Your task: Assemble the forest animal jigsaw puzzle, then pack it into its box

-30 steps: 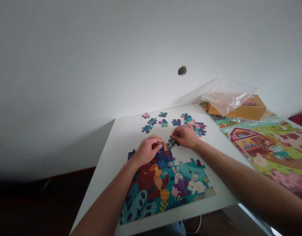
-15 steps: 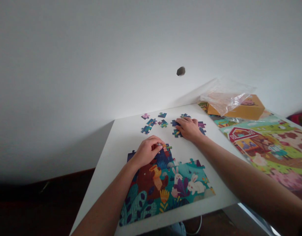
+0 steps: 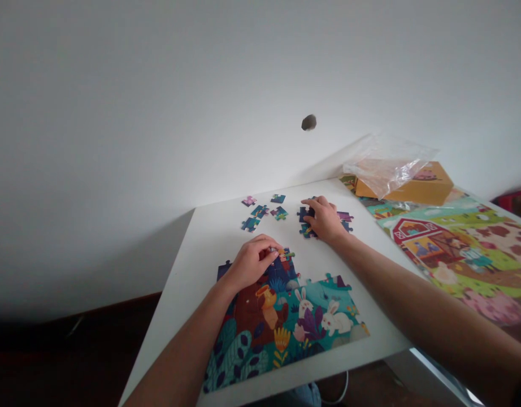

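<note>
Over puzzle pieces the right hand gapes; the left hand curls, grip unclear.

Loose pieces lie behind the joined puzzle, left of the box.

Puzzle: printed card, smooth, matt. Table: smooth, faint sheen. Box: smooth card, matt. Bag: thin clear plastic, creased, with glossy highlights. Wall: smooth, matt. Trousers: dull cloth.

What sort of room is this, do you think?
Probably a room in a home, though I can't be sure: a white table stands by a plain wall, with a partly assembled animal jigsaw on it.
</note>
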The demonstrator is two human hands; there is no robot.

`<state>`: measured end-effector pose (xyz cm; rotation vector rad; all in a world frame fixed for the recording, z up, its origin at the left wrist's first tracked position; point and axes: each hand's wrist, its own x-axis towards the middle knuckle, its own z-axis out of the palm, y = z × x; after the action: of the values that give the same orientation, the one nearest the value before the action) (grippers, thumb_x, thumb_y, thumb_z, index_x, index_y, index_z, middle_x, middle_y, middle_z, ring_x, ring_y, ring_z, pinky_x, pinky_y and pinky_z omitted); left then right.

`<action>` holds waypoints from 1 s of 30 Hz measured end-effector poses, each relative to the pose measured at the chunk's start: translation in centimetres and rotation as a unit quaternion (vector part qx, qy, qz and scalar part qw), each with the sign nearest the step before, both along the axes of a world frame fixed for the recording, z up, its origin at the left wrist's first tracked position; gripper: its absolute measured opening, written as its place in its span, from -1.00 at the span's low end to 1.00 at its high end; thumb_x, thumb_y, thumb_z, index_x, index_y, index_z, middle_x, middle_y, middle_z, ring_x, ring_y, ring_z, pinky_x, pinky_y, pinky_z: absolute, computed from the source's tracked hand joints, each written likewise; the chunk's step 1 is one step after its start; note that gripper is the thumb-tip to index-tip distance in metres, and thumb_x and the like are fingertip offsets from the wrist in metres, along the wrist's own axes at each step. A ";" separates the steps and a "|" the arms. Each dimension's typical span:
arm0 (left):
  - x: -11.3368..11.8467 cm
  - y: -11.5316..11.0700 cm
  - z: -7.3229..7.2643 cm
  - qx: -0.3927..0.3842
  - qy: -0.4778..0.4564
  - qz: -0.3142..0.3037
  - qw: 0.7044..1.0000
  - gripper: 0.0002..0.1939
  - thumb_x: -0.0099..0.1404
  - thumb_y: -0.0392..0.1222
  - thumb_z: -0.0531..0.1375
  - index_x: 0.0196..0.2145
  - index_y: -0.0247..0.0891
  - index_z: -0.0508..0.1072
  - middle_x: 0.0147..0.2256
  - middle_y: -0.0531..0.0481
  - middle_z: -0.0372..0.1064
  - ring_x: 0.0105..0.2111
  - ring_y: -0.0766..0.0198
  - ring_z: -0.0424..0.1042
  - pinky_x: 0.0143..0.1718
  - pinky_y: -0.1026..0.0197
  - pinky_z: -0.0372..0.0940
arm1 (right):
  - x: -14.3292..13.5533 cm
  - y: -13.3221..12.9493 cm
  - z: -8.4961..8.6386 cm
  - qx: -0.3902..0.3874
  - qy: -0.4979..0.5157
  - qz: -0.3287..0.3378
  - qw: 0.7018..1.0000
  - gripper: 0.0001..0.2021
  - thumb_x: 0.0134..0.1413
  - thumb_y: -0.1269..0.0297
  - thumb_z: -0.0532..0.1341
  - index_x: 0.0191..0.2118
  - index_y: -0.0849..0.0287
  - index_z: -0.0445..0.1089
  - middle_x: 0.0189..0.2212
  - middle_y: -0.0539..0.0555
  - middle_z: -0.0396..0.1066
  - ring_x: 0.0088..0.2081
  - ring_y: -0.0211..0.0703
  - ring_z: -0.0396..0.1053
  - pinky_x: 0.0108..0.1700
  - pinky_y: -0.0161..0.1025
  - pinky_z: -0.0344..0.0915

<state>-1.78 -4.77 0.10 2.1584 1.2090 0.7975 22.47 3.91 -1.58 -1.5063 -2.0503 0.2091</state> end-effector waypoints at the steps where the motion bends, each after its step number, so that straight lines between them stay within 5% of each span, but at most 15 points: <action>1: 0.0 0.0 0.0 0.001 0.000 -0.001 1.000 -0.81 0.31 -0.27 0.15 -0.23 -0.19 0.57 -0.19 -0.07 0.47 -0.21 0.24 0.44 -0.14 0.20 0.34 | 0.0 0.1 -0.1 -0.003 0.011 0.000 1.000 -0.57 0.12 0.37 0.23 0.13 0.06 0.36 -0.07 0.16 0.33 0.00 0.01 0.30 0.12 -0.02 0.12; 10: -0.5 0.4 -0.5 0.023 -0.020 0.022 0.999 -0.83 0.32 -0.26 0.15 -0.25 -0.20 0.57 -0.21 -0.07 0.47 -0.23 0.24 0.45 -0.17 0.20 0.36 | 0.1 0.3 -0.6 0.014 0.104 0.004 0.994 -0.72 0.14 0.38 0.19 -0.04 0.14 0.48 -0.19 0.11 0.37 -0.19 -0.14 0.37 -0.05 -0.21 0.28; 16: -3.3 1.9 -1.2 0.150 0.093 0.190 0.966 -0.78 0.29 -0.19 0.18 -0.14 -0.14 0.57 -0.04 -0.07 0.45 0.01 0.05 0.35 0.12 -0.05 0.22 | 0.1 -0.3 0.0 0.020 0.021 -0.027 0.999 -0.67 0.12 0.37 0.17 0.01 0.14 0.46 -0.05 0.19 0.40 0.00 0.00 0.32 0.11 -0.04 0.15; 21: -5.8 2.5 -1.9 0.100 0.212 0.285 0.929 -0.65 0.27 0.00 0.20 -0.01 -0.05 0.53 0.16 -0.07 0.32 0.14 -0.19 0.19 0.09 -0.23 0.15 | -0.6 -1.9 1.2 0.021 -0.055 -0.011 0.998 -0.55 0.02 0.19 0.28 0.09 0.06 0.42 0.07 0.21 0.32 0.10 0.17 0.21 0.18 0.15 -0.04; 30: -6.4 3.2 -2.2 0.104 0.177 0.289 0.935 -0.81 0.24 -0.04 0.24 -0.22 -0.11 0.56 0.02 0.00 0.48 0.06 -0.06 0.30 0.09 -0.13 0.19 | -1.2 -2.2 0.8 -0.002 -0.106 0.012 0.994 -0.53 0.08 0.03 0.29 0.12 0.01 0.40 0.04 0.20 0.31 0.06 0.16 0.19 0.11 0.11 0.01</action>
<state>-8.17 -1.58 -2.14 2.1916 2.0926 0.8100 21.23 1.69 -0.79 -1.5636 -2.2356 0.0652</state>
